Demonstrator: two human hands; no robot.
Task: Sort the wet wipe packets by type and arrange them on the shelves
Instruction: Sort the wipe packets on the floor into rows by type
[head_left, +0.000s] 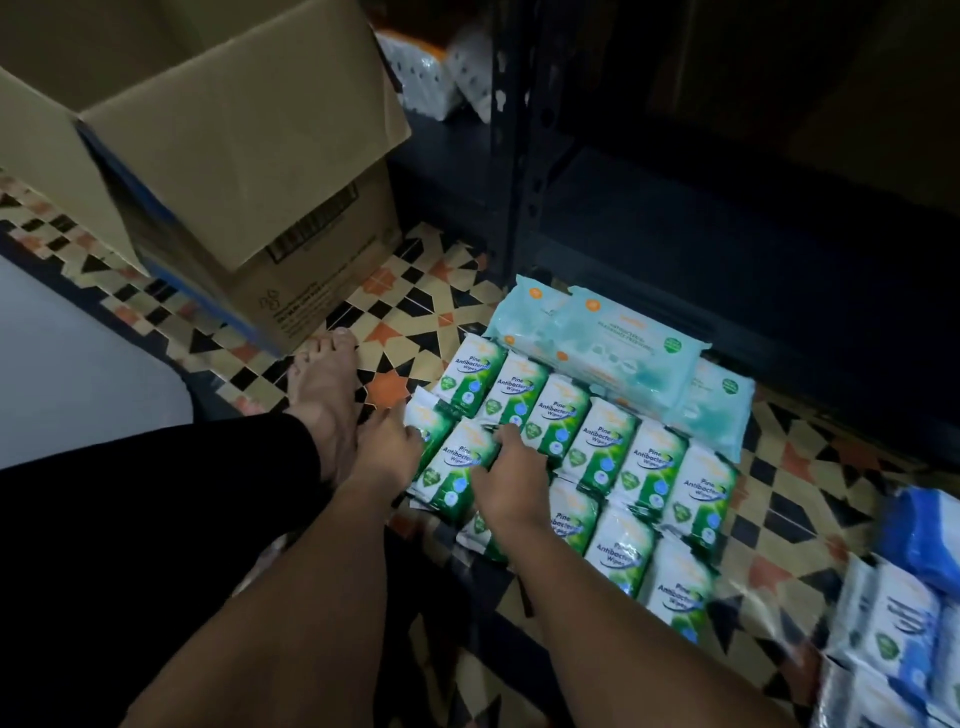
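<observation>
- Green "Pine Antibacterial Wipes" packets (561, 457): laid flat on the patterned tiled floor (415, 306) in overlapping rows, in front of the dark metal shelving (524, 208). Far row counts six. Near row shows at least five, two of them partly covered by the hands. Eleven or more visible; exact total cannot be confirmed because of overlap.
- Pale aqua wipe packs (618, 343): at least three, larger, stacked loosely at the far edge of the green rows, touching them and lying at the foot of the shelving.
- Blue-and-white wipe packs (893, 623): a separate pile at the right edge; blurred, count not determinable.
- Left hand (387, 452): fingers bent down onto the left end of the near green row, touching the endmost packet. Whether it grips cannot be told.
- Right hand (506, 478): palm down on the near row, fingers curled at the edge of one green packet (457, 467); a firm hold cannot be confirmed.
- Cardboard boxes (249, 171): two, stacked, far left, upper one open and tilted.
- One bare foot (324, 395) rests on the tiles just beside the left hand.
- White wrapped paper rolls (431, 73) sit beyond the shelving upright, top centre.
</observation>
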